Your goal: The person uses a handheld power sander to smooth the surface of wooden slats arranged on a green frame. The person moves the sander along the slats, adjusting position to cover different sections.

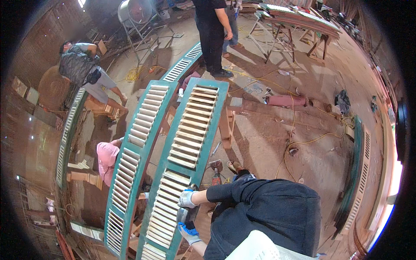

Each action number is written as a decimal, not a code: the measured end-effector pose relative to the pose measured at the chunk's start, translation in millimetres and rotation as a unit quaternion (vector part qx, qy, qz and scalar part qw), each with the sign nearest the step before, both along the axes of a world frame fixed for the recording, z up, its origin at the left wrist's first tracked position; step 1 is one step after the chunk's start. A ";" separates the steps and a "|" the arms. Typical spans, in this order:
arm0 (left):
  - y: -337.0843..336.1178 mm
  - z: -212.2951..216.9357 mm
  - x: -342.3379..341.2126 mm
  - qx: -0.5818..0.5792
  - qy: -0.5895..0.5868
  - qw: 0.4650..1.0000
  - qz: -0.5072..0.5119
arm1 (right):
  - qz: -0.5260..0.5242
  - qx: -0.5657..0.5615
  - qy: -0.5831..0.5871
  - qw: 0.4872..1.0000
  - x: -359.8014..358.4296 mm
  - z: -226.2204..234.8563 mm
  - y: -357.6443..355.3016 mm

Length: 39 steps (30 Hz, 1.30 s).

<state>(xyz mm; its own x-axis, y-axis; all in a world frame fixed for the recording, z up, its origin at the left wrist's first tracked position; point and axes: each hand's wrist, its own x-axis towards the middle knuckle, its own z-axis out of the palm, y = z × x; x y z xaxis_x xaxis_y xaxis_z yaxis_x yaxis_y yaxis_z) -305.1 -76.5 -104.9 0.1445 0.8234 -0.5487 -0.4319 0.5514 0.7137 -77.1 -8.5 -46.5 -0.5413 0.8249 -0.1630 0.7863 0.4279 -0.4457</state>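
Note:
A long green shutter panel (197, 169) with pale wooden slats lies raised along my left. My right hand (187, 199), in a white-and-blue glove, is closed around the upper end of a dark, boxy hand tool (187, 214). This tool rests at the panel's right edge; its exact kind is hard to make out. At its lower end my left hand (189, 234), gloved alike with blue fingers, is closed on the tool, its fingertips partly hidden. Beyond lies a second green slatted panel (139, 145), roughly parallel.
Someone in a pink shirt (107, 158) is beyond the second panel; other people stand farther off. A red power tool (216, 177) is on the floor near my feet. Yellow cords (288, 151) cross the ground. Boards lie stacked on trestles (299, 26); a large fan (136, 11) stands behind.

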 end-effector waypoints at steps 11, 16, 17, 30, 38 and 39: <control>-12.6 20.7 -2.3 0.102 0.117 0.988 -0.013 | 0.037 -0.010 -0.021 0.999 -9.7 1.0 -1.5; -17.4 20.0 -1.1 0.203 0.274 0.937 -0.070 | 0.026 -0.026 -0.012 0.999 -9.6 -4.7 -2.6; -18.7 20.7 -0.1 0.205 0.292 0.932 -0.068 | 0.017 -0.030 -0.010 0.999 -10.1 -3.2 -4.0; -7.7 10.8 -14.1 0.113 0.129 0.983 0.071 | 0.023 -0.112 -0.044 0.992 -30.1 12.3 4.6; -32.2 21.3 -7.8 0.050 0.104 0.979 0.166 | 0.016 -0.122 -0.037 0.992 -50.2 0.0 -2.3; -33.0 18.2 -11.9 0.036 0.093 0.981 0.164 | 0.022 -0.123 -0.044 0.991 -52.1 2.2 -2.1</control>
